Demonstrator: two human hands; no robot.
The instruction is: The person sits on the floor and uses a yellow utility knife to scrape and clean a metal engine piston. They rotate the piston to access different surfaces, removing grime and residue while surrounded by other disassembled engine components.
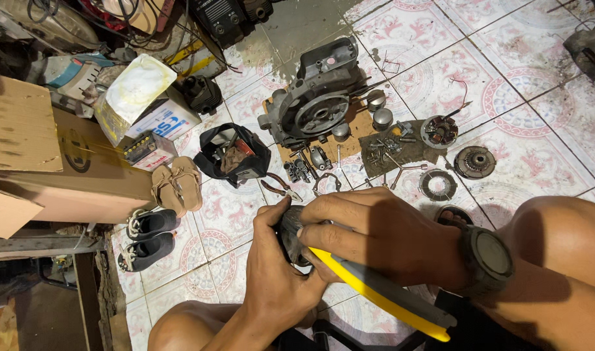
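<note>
Grey engine casing [317, 97] on cardboard, loose bolts [388, 151] beside. Tan sandals [177, 185] above black shoes [148, 237]. Open black bag [232, 156] between.

Two hands, the left hand [278, 273] and right hand [375, 237], share one yellow-handled tool [375, 289]. On the tiled floor [544, 149] lie one engine casing [317, 97], two sandals [177, 185], two dark sneakers [148, 237], one black bag [232, 156] and one pair of pliers [279, 188].

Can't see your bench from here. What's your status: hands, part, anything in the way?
Left hand grips dark round part. Right hand on it, holding yellow-handled pliers. Nothing blocking.
</note>
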